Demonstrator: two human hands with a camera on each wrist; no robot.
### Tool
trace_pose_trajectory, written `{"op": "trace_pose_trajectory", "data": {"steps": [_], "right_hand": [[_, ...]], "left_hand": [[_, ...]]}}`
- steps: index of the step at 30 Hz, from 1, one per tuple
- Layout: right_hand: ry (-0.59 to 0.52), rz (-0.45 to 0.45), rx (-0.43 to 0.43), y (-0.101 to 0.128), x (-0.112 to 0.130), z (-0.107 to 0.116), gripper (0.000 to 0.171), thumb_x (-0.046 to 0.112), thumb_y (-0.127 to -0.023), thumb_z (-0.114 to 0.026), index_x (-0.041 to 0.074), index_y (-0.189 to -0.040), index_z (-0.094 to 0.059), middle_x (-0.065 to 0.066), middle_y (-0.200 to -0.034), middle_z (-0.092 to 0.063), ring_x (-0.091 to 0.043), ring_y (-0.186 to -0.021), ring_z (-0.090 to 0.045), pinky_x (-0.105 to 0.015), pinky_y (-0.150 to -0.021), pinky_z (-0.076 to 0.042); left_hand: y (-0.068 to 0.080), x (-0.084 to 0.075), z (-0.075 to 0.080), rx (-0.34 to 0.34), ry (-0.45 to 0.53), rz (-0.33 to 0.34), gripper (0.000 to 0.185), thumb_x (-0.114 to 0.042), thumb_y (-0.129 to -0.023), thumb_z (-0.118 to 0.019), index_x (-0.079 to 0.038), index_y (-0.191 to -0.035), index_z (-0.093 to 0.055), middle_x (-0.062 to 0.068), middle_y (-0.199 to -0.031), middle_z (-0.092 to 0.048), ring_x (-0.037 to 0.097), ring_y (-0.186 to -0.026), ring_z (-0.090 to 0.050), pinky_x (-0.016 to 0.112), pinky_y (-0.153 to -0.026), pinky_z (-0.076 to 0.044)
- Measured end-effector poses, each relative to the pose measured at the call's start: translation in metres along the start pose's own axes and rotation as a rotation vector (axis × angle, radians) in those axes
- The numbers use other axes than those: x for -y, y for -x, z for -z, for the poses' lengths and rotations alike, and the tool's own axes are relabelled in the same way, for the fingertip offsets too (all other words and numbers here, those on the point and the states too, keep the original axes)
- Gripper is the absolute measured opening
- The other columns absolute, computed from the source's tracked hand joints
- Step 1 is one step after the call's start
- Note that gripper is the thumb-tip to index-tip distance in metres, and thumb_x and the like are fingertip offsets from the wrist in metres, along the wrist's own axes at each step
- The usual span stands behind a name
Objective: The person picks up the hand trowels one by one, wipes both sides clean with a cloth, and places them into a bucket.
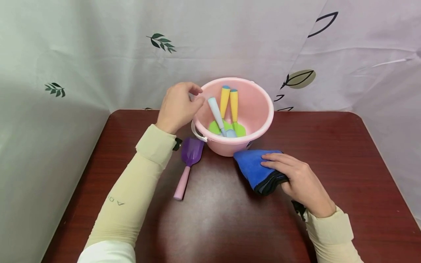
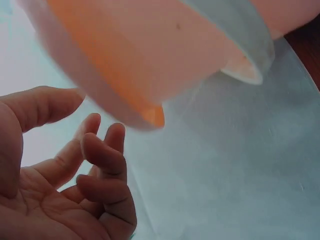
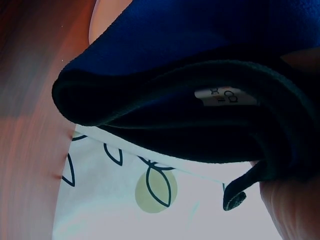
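A pink bucket point(image 1: 263, 122) with a white handle point(image 1: 198, 132) stands near the table's back edge. My left hand point(image 1: 179, 106) is at the bucket's left rim, fingers loosely bent; the left wrist view shows thumb and fingertips apart, close to the rim point(image 2: 107, 97). Inside the bucket lean two toy shovels with yellow handles point(image 1: 225, 100) and green blades, and one light blue shovel point(image 1: 215, 111). My right hand point(image 1: 304, 184) grips a folded blue cloth point(image 1: 253, 168) with black edging, in front of the bucket. A white label point(image 3: 227, 96) shows in the cloth's fold.
Left of the bucket, a purple toy shovel point(image 1: 192, 151) with a pink handle lies on the dark red-brown table point(image 1: 210, 226). Behind and at both sides of the table hangs a pale curtain point(image 1: 108, 47) with a leaf print.
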State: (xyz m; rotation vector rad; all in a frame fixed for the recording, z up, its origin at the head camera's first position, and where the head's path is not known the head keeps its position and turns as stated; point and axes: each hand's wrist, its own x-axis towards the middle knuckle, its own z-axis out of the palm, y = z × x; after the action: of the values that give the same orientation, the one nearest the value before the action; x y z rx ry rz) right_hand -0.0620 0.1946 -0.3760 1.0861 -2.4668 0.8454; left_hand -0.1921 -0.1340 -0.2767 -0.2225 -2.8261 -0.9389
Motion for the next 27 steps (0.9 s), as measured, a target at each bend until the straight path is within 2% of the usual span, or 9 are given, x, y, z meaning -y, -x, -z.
{"op": "trace_pose_trajectory", "data": {"steps": [3, 6, 10, 15, 22, 27], "right_hand": [[-0.007, 0.001, -0.005, 0.0, 0.0, -0.001, 0.071, -0.014, -0.061, -0.037, 0.008, -0.118, -0.073, -0.004, -0.127, -0.067, -0.024, -0.116, -0.062, -0.011, -0.105, -0.032], [-0.01, 0.004, -0.011, 0.0, 0.0, -0.001, 0.071, -0.014, -0.061, -0.037, 0.008, -0.118, -0.073, -0.004, -0.127, -0.067, -0.024, -0.116, -0.062, -0.011, -0.105, -0.032], [-0.008, 0.0, -0.008, 0.0, 0.0, 0.0, 0.072, -0.014, -0.06, -0.037, 0.008, -0.118, -0.073, -0.004, -0.128, -0.067, -0.025, -0.117, -0.062, -0.011, -0.105, -0.031], [-0.013, -0.002, -0.007, 0.001, 0.0, 0.0, 0.073, -0.013, -0.059, -0.037, 0.008, -0.119, -0.072, -0.004, -0.128, -0.066, -0.025, -0.118, -0.061, -0.01, -0.103, -0.032], [-0.013, -0.017, 0.003, 0.001, 0.0, 0.0, 0.071, -0.012, -0.062, -0.035, 0.007, -0.12, -0.072, -0.005, -0.128, -0.066, -0.024, -0.119, -0.061, -0.011, -0.102, -0.033], [0.004, -0.051, 0.035, 0.001, 0.001, 0.002, 0.07, -0.011, -0.066, -0.032, 0.007, -0.12, -0.072, -0.003, -0.13, -0.066, -0.022, -0.121, -0.06, -0.01, -0.101, -0.033]], "left_hand": [[0.007, 0.009, 0.007, -0.035, 0.036, 0.02, 0.027, -0.024, -0.093, -0.063, -0.009, -0.114, -0.073, 0.004, -0.107, -0.071, 0.019, -0.082, -0.062, 0.035, -0.075, -0.049], [0.014, 0.022, 0.014, -0.024, 0.068, 0.061, 0.028, -0.025, -0.094, -0.062, -0.009, -0.114, -0.073, 0.005, -0.105, -0.071, 0.019, -0.086, -0.065, 0.036, -0.079, -0.05], [0.028, 0.04, 0.02, 0.024, 0.082, 0.117, 0.031, -0.027, -0.095, -0.063, -0.007, -0.117, -0.071, 0.009, -0.105, -0.071, 0.024, -0.094, -0.066, 0.041, -0.085, -0.049], [0.053, 0.061, 0.021, 0.117, 0.03, 0.202, 0.04, -0.035, -0.097, -0.063, -0.006, -0.124, -0.066, 0.012, -0.108, -0.069, 0.028, -0.098, -0.062, 0.045, -0.086, -0.048], [0.092, 0.085, 0.009, 0.275, 0.007, 0.281, 0.049, -0.039, -0.097, -0.064, -0.003, -0.13, -0.059, 0.013, -0.108, -0.067, 0.027, -0.091, -0.064, 0.042, -0.078, -0.052], [0.116, 0.096, -0.008, 0.336, 0.012, 0.303, 0.052, -0.038, -0.095, -0.067, 0.001, -0.129, -0.059, 0.011, -0.103, -0.07, 0.022, -0.088, -0.066, 0.041, -0.078, -0.053]]}}
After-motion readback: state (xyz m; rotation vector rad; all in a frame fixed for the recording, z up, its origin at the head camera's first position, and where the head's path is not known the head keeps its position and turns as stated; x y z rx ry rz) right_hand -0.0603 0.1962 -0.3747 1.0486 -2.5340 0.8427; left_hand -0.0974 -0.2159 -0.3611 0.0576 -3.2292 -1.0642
